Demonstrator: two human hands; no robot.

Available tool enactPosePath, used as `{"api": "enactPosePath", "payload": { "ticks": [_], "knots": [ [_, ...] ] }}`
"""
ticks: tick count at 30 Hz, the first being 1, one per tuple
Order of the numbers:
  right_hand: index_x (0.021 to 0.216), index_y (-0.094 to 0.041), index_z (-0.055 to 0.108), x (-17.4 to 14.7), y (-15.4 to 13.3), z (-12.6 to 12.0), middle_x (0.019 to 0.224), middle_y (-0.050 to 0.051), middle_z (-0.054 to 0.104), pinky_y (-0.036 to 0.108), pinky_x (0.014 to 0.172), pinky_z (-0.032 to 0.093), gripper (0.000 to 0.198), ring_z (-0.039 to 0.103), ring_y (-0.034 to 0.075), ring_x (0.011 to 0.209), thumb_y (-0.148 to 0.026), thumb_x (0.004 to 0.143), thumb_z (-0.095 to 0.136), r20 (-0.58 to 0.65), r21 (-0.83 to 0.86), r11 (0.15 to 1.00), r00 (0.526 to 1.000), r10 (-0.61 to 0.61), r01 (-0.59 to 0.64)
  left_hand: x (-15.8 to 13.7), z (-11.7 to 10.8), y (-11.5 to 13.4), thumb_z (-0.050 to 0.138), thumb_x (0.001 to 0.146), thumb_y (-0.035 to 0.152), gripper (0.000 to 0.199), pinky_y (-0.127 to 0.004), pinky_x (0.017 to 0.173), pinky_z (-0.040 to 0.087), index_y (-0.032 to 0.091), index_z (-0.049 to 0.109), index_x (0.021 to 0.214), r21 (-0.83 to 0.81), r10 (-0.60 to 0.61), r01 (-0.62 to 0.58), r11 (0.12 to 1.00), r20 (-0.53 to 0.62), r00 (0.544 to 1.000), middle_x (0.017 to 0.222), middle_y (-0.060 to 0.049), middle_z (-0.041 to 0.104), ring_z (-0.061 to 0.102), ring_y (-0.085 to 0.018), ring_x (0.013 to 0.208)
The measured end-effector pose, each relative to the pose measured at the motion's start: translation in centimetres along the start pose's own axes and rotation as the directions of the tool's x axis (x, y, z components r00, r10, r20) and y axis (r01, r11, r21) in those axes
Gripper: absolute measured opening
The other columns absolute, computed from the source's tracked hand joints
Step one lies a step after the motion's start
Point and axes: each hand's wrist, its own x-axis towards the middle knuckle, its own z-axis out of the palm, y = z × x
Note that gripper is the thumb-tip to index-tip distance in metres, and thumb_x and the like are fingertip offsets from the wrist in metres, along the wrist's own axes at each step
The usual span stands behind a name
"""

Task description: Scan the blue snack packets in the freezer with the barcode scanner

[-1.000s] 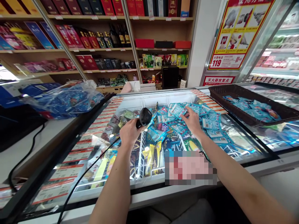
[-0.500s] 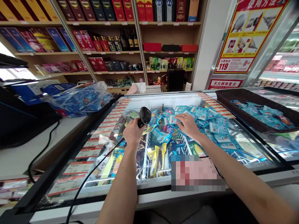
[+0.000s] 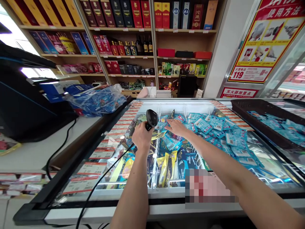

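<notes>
A black handheld barcode scanner [image 3: 152, 119] is gripped in my left hand [image 3: 141, 135], its head tilted to the right and its cord trailing down to the lower left. My right hand [image 3: 176, 127] reaches over the glass top of the chest freezer [image 3: 100, 200], palm down and fingers stretched out. Its fingertips are close to a small blue packet [image 3: 163, 125] right of the scanner; whether they touch it I cannot tell. To the right, many light-blue packets [image 3: 215, 124] lie spread on the glass. Wrapped ice creams [image 3: 163, 168] show in wire baskets under it.
On the right stands a dark brown tray [image 3: 240, 109] with more blue packets. A clear bag of blue packets [image 3: 100, 100] lies on the left counter [image 3: 19, 160], beside a black machine [image 3: 21, 98]. Shelves [image 3: 124, 29] of boxes and bottles line the back.
My right hand has moved left from the spread packets toward the scanner. My left hand still holds the scanner in much the same place. The view has shifted slightly left.
</notes>
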Motion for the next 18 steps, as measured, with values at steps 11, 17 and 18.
{"api": "enactPosePath", "payload": {
  "ticks": [11,17,18],
  "knots": [
    [0.116,-0.019,0.054,-1.1,1.1,-1.6,0.108,0.008,0.055,0.031,0.087,0.040,0.036,0.053,0.019,0.100,-0.023,0.081,0.057,-0.209,0.199,0.973,0.965,0.157,-0.115,-0.1,-0.4,0.7,0.050,0.079,0.055,0.042,-0.029,0.065,0.041,0.027,0.056,0.109,-0.061,0.072,-0.069,0.996,0.046,0.996,0.102,-0.006,0.065,0.060,-0.023,0.094],
    [0.114,-0.020,0.055,-6.2,4.0,-3.5,0.092,0.005,0.064,0.032,0.077,0.045,0.032,0.058,0.017,0.074,-0.031,0.084,0.050,-0.275,0.410,0.890,0.903,0.329,-0.200,-0.9,-0.3,2.2,0.054,0.078,0.049,0.041,-0.026,0.068,0.042,0.026,0.055,0.112,-0.072,0.351,-0.343,0.936,0.147,0.925,0.108,-0.004,0.064,0.060,-0.021,0.097],
    [0.115,-0.020,0.054,-6.9,4.6,-3.6,0.086,0.003,0.064,0.031,0.072,0.046,0.034,0.058,0.016,0.068,-0.033,0.084,0.050,-0.256,0.451,0.863,0.894,0.368,-0.226,-1.1,-0.2,2.4,0.054,0.078,0.046,0.040,-0.026,0.069,0.043,0.026,0.055,0.112,-0.068,0.398,-0.392,0.917,0.166,0.902,0.109,-0.004,0.064,0.059,-0.021,0.098]
  ]
}}
